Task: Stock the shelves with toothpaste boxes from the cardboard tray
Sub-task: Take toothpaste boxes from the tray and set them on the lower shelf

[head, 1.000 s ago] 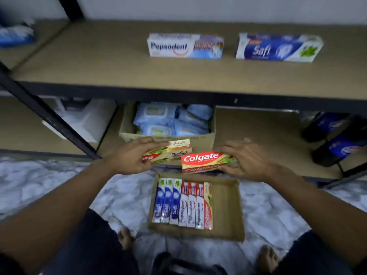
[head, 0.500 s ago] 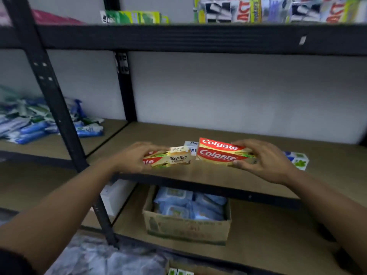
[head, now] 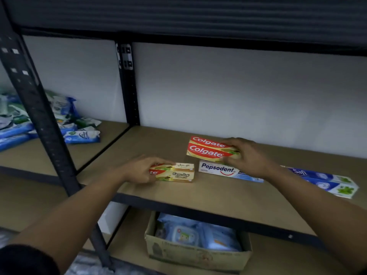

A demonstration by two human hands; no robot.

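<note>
1. Below, noted a carton of blue packs on the lower shelf.
2. Gripped a cream box with the left hand, fingers curled round its left end, near the front edge of the shelf.
3. Noted a Pepsodent box and a Safi box lying flat just beyond, apart.
4. Held a Colgate box in the right hand, fingers curled round its right end, just behind the Pepsodent box.
5. Noted wipe packs heaped in the left bay.
</note>
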